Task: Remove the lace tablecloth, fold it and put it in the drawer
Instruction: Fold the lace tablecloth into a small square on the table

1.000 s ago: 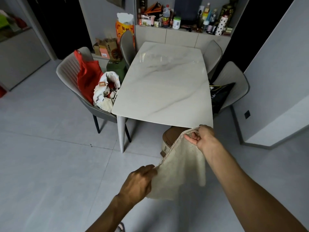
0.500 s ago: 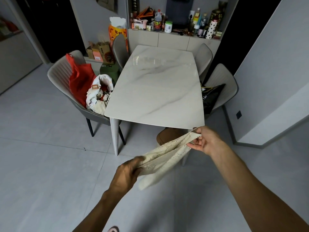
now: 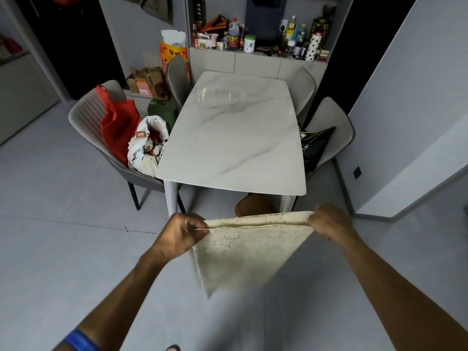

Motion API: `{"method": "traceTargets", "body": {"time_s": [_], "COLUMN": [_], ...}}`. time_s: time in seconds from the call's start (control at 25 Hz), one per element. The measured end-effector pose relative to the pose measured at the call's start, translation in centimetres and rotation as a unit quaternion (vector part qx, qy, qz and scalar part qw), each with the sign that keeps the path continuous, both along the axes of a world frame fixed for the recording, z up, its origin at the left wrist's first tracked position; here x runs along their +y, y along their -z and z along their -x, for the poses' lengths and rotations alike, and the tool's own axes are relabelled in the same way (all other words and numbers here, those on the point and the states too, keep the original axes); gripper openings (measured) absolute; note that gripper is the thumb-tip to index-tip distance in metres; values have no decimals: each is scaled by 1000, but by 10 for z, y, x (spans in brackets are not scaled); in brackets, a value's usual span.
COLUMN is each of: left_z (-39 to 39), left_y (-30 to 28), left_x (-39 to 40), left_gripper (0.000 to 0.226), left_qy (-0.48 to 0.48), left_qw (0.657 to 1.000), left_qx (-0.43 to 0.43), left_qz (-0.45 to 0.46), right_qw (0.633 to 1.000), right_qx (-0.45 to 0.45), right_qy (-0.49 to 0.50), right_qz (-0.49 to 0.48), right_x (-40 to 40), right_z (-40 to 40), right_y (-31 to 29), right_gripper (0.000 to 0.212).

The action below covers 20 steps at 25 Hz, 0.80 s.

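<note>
The cream lace tablecloth [image 3: 243, 252] hangs in the air in front of me, folded into a smaller panel with its top edge stretched level. My left hand [image 3: 181, 234] pinches the left top corner and my right hand [image 3: 329, 221] pinches the right top corner. The lower part tapers to a point below. The white marble table [image 3: 235, 138] stands just beyond, its top bare. No drawer is recognisable in view.
Grey chairs surround the table; the left one [image 3: 86, 120] holds a red bag [image 3: 116, 125] and a white bag. A black bag [image 3: 316, 145] lies on the right chair. A cluttered sideboard [image 3: 258, 62] is behind. A brown stool [image 3: 255, 205] sits under the table.
My left hand rose and moved out to the left, pulling the cloth's top edge taut and level. The cloth went from slack and slanted to a flat hanging panel.
</note>
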<state>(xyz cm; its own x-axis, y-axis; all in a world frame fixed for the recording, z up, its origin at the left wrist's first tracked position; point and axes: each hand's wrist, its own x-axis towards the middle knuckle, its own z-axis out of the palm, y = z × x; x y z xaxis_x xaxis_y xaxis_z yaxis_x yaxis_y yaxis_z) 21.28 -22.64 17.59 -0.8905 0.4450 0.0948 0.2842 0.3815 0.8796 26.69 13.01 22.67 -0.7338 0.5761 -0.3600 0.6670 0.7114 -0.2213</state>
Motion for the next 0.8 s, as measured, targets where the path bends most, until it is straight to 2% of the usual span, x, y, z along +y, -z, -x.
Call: {"method": "traceTargets", "body": {"time_s": [0.12,0.2,0.24,0.32,0.36,0.44,0.52,0.6,0.64,0.76,0.8], "left_z": [9,13,14,17,17,18,21,26,29,37,40], "left_y": [-17,-23,-25,-28,-29,-32,-36,-44,-49,-66,-70], "left_x": [-4,-10,-12,-13,-14,-17,-24,-29,-30,-28,-28], "left_gripper": [10,5,2,3,4,6,9,11,11,16,17], "left_qy": [19,28,33,31,21,-5,-46,-63,-59,-54,-60], "left_qw": [999,999,999,998,998,1000,995,988,987,987,987], "left_qx": [-26,-16,-10,-5,-6,-27,-73,-89,-83,-48,-35], "left_qz": [-17,20,42,58,52,13,-56,-111,-124,-140,-143], "right_qw": [980,968,976,998,998,990,991,950,926,856,844], "right_qx": [93,118,108,56,35,25,104,201,232,294,300], "right_qy": [119,151,128,11,-59,-136,-43,118,163,218,216], "right_qz": [132,161,138,31,-15,-37,78,209,248,366,390], "right_x": [4,4,2,-3,-5,-7,-5,-6,-8,-11,-11], "right_z": [-7,-10,-11,-12,-12,-12,-14,-11,-9,3,5], "right_y": [12,16,16,13,11,13,13,10,7,-5,-10], "right_gripper": [21,23,23,15,8,14,15,20,23,25,24]}}
